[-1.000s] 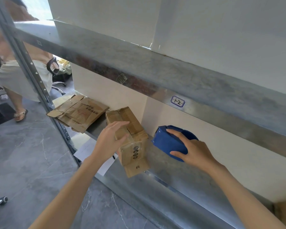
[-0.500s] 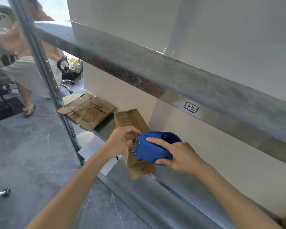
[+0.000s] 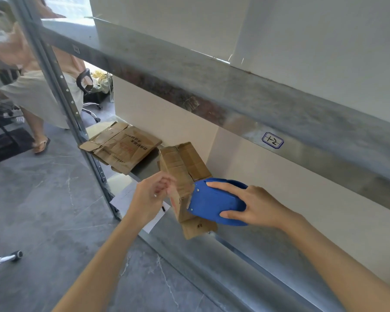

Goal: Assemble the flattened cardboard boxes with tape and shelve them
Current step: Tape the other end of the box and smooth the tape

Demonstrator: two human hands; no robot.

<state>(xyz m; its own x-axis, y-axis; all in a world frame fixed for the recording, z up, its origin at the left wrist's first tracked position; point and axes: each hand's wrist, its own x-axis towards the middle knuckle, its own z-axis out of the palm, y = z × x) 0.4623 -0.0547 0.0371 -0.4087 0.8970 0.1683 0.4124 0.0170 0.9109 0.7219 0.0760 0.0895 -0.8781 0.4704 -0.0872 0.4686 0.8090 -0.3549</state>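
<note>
A half-folded box (image 3: 182, 174) stands on end on the metal shelf (image 3: 245, 255), just below the middle of the view, with a flap jutting out over the shelf's front edge at its 6 o'clock. The right hand (image 3: 257, 208) grips a blue dispenser (image 3: 214, 203), forefinger along the top and thumb underneath, and presses its nose against the box's near edge from 4 o'clock. The left hand (image 3: 151, 197) sits at the box's 8 o'clock with its fingers curled close to the side panel (whether they pinch tape, cardboard or nothing at all cannot be told). The two hands are apart, with the box between them. At 10 o'clock from the box, further along the same shelf, lies a stack of flat boxes (image 3: 122, 149), one corner hanging past the edge beside the grey post (image 3: 61, 91). A white paper (image 3: 126, 199) shows below the left hand. The upper shelf (image 3: 234, 91) crosses the view, carrying a handwritten label (image 3: 272, 140) at 2 o'clock from the box. At far 10 o'clock a person (image 3: 36, 95) in a pale skirt stands on the grey floor (image 3: 43, 210), and a metal rod (image 3: 5, 258) pokes in at 8 o'clock.
</note>
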